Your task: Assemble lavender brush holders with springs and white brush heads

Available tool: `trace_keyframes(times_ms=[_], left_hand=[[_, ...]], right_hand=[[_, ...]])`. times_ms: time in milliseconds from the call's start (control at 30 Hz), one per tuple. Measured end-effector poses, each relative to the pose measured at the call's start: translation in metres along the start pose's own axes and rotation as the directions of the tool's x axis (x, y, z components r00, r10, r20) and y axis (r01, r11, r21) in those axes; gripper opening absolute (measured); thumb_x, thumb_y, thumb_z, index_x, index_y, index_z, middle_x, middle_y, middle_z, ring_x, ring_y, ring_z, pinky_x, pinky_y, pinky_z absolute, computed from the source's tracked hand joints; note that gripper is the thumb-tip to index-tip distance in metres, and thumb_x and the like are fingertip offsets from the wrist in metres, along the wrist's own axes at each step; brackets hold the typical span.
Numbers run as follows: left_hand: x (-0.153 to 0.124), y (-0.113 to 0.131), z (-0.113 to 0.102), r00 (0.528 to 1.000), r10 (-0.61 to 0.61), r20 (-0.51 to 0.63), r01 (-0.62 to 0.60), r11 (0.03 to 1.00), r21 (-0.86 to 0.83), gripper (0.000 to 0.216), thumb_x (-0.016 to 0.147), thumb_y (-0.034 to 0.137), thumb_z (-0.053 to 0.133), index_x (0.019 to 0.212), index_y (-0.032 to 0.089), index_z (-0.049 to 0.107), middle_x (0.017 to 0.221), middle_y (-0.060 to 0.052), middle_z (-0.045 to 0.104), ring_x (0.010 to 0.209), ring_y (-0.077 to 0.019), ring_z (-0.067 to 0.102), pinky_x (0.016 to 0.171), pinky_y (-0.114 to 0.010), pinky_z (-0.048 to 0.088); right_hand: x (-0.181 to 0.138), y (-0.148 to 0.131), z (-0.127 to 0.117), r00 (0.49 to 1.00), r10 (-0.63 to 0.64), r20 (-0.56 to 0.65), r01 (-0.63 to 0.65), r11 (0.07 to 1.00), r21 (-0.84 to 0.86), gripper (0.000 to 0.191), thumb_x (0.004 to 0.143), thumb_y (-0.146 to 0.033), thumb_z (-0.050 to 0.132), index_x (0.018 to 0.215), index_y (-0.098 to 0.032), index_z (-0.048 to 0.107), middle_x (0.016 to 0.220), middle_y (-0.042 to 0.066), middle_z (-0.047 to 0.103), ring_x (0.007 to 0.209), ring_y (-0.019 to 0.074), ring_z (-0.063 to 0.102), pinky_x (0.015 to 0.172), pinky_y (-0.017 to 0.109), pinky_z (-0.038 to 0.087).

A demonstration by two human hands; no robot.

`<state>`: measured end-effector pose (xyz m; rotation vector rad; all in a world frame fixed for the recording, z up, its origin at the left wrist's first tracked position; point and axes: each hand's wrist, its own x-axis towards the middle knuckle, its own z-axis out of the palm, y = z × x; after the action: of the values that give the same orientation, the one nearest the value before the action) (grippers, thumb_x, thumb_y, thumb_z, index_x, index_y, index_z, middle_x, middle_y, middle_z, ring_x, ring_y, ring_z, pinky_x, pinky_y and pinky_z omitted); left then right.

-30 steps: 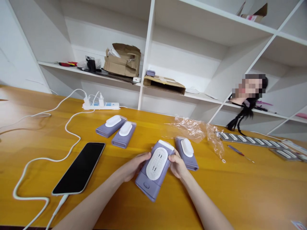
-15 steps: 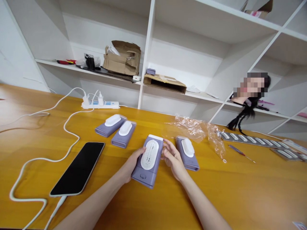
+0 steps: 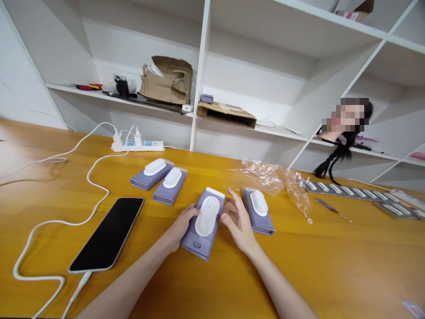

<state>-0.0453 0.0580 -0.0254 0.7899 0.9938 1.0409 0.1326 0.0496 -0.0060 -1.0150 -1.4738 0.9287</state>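
Observation:
My left hand grips the left side of a purple box-shaped device, thumb on its front edge. The device is tilted towards me, showing a recessed white oval panel, a white strip at the top end and a small oval button low down. Beside its right edge is my right hand, fingers apart and holding nothing; I cannot tell whether a fingertip touches the device. A similar purple device with a raised white oval cap lies just right of that hand. Two more, a left one and a nearer one, lie behind my left hand.
A phone on a white cable lies at left, with a power strip behind. Clear plastic film, a screwdriver and grey trays of white pieces lie at right. Shelves hold cardboard boxes and a mannequin head.
My right hand's fingers have spread and drawn slightly away from the device's right edge. My left hand keeps its hold on the device, which has barely moved.

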Motion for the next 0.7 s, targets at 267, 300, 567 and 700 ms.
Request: trace_keyframes(times_ms=[267,300,567,700], left_hand=[[-0.002,-0.001,0.008,0.984,0.179,-0.005,-0.179,0.982,-0.059,0.045,0.074,0.029,0.054,0.118,0.025,0.052,0.126,0.000,0.055,0.112,-0.0212,0.052,0.088,-0.028,0.042],[-0.002,0.000,0.009,0.982,0.187,-0.013,-0.188,0.979,-0.080,0.045,0.075,0.031,0.054,0.120,0.027,0.051,0.130,0.001,0.052,0.116,-0.0209,0.049,0.091,-0.028,0.041],[-0.003,0.000,0.008,0.988,0.153,0.004,-0.151,0.979,-0.133,0.051,0.075,0.029,0.056,0.125,0.029,0.048,0.131,0.002,0.051,0.121,-0.0220,0.046,0.097,-0.030,0.038],[-0.002,-0.003,0.011,0.981,0.190,-0.036,-0.192,0.979,-0.072,0.047,0.076,0.032,0.056,0.122,0.026,0.052,0.127,0.000,0.055,0.119,-0.0225,0.047,0.099,-0.031,0.036]], right_hand=[[-0.010,-0.008,0.019,0.946,0.173,0.275,-0.246,0.934,0.259,0.109,0.059,-0.028,0.078,0.142,-0.033,0.008,0.134,0.009,0.044,0.122,0.0252,0.042,0.093,0.043,0.040],[-0.009,-0.009,0.019,0.944,0.169,0.283,-0.258,0.913,0.315,0.102,0.061,-0.030,0.077,0.141,-0.034,0.014,0.139,0.007,0.039,0.124,0.0240,0.040,0.095,0.041,0.039],[-0.001,-0.007,0.022,0.944,0.261,0.201,-0.324,0.845,0.425,0.079,0.067,-0.018,0.068,0.134,-0.039,0.032,0.142,-0.003,0.037,0.126,0.0189,0.039,0.097,0.037,0.039],[-0.004,-0.002,0.027,0.970,0.208,0.126,-0.240,0.908,0.344,0.070,0.070,-0.025,0.067,0.133,-0.034,0.037,0.136,-0.001,0.046,0.128,0.0180,0.037,0.104,0.038,0.030]])
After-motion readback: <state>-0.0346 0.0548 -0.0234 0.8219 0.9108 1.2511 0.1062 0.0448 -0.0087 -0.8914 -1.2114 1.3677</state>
